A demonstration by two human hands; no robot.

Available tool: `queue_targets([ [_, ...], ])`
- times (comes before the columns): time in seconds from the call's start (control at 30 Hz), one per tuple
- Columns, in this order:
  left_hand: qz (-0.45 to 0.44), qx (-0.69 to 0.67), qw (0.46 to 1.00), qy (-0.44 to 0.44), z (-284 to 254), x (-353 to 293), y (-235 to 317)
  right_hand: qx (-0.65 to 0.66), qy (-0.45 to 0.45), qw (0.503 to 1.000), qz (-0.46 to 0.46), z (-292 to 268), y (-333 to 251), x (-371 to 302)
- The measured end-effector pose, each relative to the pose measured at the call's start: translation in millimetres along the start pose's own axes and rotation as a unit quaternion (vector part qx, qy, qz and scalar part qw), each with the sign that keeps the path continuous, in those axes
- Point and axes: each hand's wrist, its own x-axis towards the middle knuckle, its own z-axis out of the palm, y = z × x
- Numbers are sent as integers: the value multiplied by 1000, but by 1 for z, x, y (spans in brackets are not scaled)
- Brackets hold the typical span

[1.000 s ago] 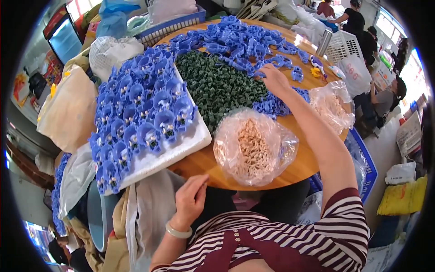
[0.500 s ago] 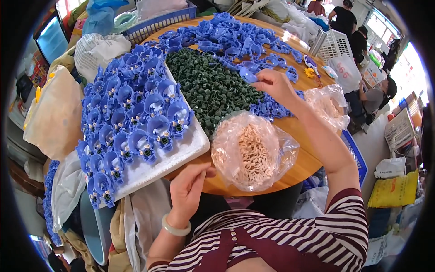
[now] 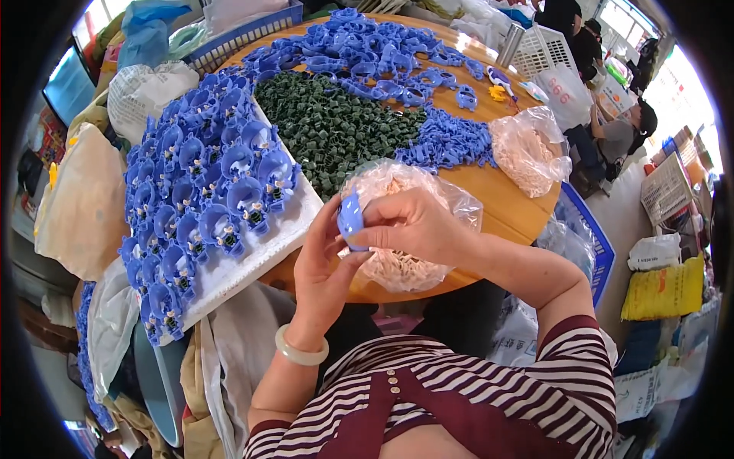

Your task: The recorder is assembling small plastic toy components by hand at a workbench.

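A glossy blue plastic piece (image 3: 351, 214), rounded and shell-like, is held up between both hands above the table's near edge. My left hand (image 3: 317, 264) has its fingers and thumb closed on the piece from the left, and my right hand (image 3: 413, 226) pinches it from the right. Behind my right hand sits a clear bag of small cream-coloured parts (image 3: 409, 268), partly covered by it. To the left, a white foam board (image 3: 252, 271) carries rows of blue assembled pieces (image 3: 246, 195) with small dark and white parts in them.
Dark green small parts (image 3: 336, 126) lie heaped mid-table, beside thin blue parts (image 3: 447, 141) and a far pile of blue plastic pieces (image 3: 367, 50). Another bag of cream parts (image 3: 527, 149) rests on the right of the round wooden table (image 3: 512, 222). A blue crate (image 3: 600, 249) stands beyond its edge.
My right hand has brought the blue piece from the far side of the table back toward me. My left hand has risen and closed on it too. The view has shifted slightly.
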Motion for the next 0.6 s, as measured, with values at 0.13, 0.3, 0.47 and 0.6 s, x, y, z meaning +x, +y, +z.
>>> queue_targets([
  [0.13, -32, -20, 999, 3, -5, -19, -5, 58, -42, 997, -8, 10, -2, 4],
  [0.3, -45, -114, 992, 41, -17, -22, -7, 15, -35, 999, -34, 12, -9, 17],
  [0.47, -92, -205, 969, 99, -31, -32, -9, -179, 149, 973, 0, -81, 46, 66],
  [0.6, -139, -209, 965, 72, -31, -37, -10, -365, 105, 924, 50, -117, 93, 87],
])
